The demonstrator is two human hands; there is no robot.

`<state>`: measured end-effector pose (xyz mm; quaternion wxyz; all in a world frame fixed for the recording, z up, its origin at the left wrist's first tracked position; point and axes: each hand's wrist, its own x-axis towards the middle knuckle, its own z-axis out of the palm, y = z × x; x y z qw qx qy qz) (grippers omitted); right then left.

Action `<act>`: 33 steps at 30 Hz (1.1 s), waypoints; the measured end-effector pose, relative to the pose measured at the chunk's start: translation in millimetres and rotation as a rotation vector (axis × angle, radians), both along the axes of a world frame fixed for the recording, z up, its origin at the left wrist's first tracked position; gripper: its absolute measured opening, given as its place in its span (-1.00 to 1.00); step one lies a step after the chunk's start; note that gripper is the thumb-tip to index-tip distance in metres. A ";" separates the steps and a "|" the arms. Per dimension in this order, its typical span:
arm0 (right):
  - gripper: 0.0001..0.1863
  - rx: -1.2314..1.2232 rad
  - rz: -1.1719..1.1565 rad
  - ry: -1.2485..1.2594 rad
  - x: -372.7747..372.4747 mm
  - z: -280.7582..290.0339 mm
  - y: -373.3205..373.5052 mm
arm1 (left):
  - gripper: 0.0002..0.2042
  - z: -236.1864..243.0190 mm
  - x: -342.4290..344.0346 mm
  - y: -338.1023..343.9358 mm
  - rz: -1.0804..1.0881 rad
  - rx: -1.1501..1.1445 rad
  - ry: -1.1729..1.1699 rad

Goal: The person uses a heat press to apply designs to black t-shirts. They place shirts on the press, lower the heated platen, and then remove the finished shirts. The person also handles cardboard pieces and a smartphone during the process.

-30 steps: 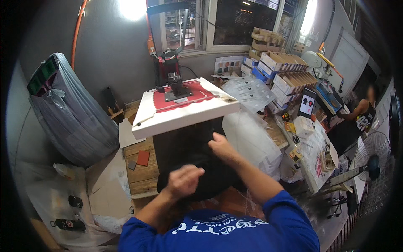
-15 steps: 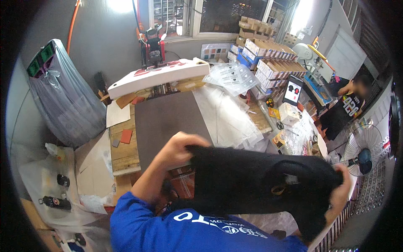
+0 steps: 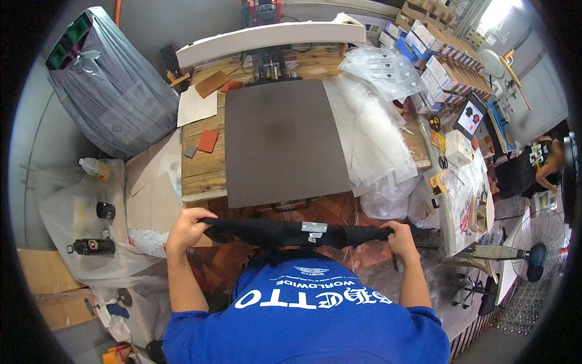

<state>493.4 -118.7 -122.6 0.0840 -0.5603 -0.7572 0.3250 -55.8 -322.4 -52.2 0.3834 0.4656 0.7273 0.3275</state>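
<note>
A black T-shirt (image 3: pixel 273 233) hangs stretched between my two hands, low in front of my chest. My left hand (image 3: pixel 191 227) is closed on its left end, and my right hand (image 3: pixel 401 239) pinches the opposite end. A pale neck label (image 3: pixel 314 228) shows at the middle of the shirt's upper edge. Just beyond the shirt lies the flat dark grey pad (image 3: pixel 285 142) of a heat press, apart from the cloth. At the pad's far end, the white upper part (image 3: pixel 273 42) of the press stands raised.
Left of the pad, a red square (image 3: pixel 208 141) and a white sheet (image 3: pixel 198 105) lie on the wooden table (image 3: pixel 203 179). Clear film sheets (image 3: pixel 373 136) cover its right side. Farther right are stacked boxes (image 3: pixel 445 51), a tablet (image 3: pixel 471 115), a fan (image 3: pixel 536 246) and another person (image 3: pixel 527 170).
My view has turned right and down toward the press. Both hands have drawn the T-shirt level and taut in front of me, centred before the pad; earlier it was tilted and off to the right.
</note>
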 end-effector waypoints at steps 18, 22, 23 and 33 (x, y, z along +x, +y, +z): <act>-0.73 0.782 -0.082 0.716 -198.0 320.7 263.7 | -0.76 199.2 -203.6 193.5 0.481 0.908 0.326; -0.77 0.786 -0.009 0.526 -190.7 277.6 267.1 | -0.82 131.6 -213.5 193.2 0.410 0.933 0.414; -0.79 0.722 -0.015 0.384 -190.9 257.9 276.9 | -0.83 112.1 -220.7 198.8 0.426 0.809 0.377; -0.39 0.668 -0.172 -0.050 -338.8 41.2 516.6 | -0.61 -95.2 -288.1 416.0 0.777 0.227 -0.568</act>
